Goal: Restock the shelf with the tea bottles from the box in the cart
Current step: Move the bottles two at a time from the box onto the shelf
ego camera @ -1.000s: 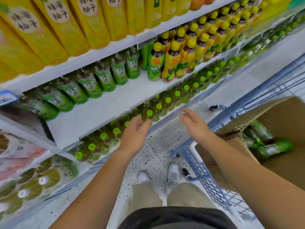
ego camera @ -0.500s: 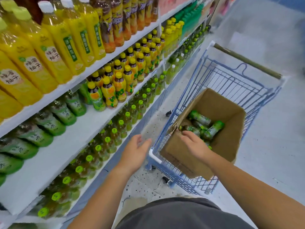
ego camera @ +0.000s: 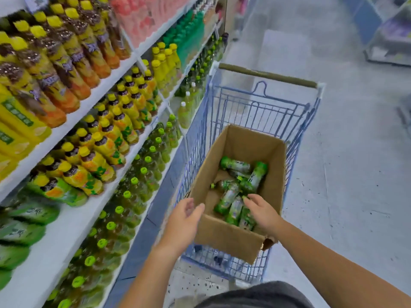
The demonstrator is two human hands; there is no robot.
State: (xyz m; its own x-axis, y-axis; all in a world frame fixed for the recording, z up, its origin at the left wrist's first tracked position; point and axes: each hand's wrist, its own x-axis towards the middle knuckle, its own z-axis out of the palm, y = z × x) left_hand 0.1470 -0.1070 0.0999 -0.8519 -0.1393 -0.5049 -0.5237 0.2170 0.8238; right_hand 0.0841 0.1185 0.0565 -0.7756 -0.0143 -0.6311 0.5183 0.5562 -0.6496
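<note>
One cart (ego camera: 255, 112), blue wire, parked beside the shelf (ego camera: 66, 232); its handle (ego camera: 266, 74) is at the far end from us.
One box (ego camera: 226, 236), brown cardboard with the top open, sits inside the cart and fills most of the basket.
The bottles (ego camera: 231, 196) have green labels and lie loose on their sides on the box bottom, some crossing each other; we count about six, though blur makes the exact figure unsure.

Two hands, well apart; the left hand (ego camera: 184, 221) has relaxed, spread fingers, holds nothing, and is outside the box at its near left corner.
The right hand (ego camera: 262, 212) is inside the box, low over the nearest bottles, fingers out towards them and not wrapped round any; we cannot tell whether the fingertips touch one.

The shelf runs along our left with white boards; we see at least three tiers.
The upper tiers hold yellow-capped stock (ego camera: 104, 141) in dense rows.
The middle board has green-labelled stock (ego camera: 29, 216) at its near end, lying or tilted, with bare white board in front of it.
The lowest tier holds green-capped stock (ego camera: 133, 181), upright and packed tight.
We can't count any of the shelf stock; there is too much of it and it's too smeared.

The floor (ego camera: 344, 196) is pale grey and turns speckled close to the shelf base; the aisle continues ahead of the cart; blurred fixtures sit at the upper right.
</note>
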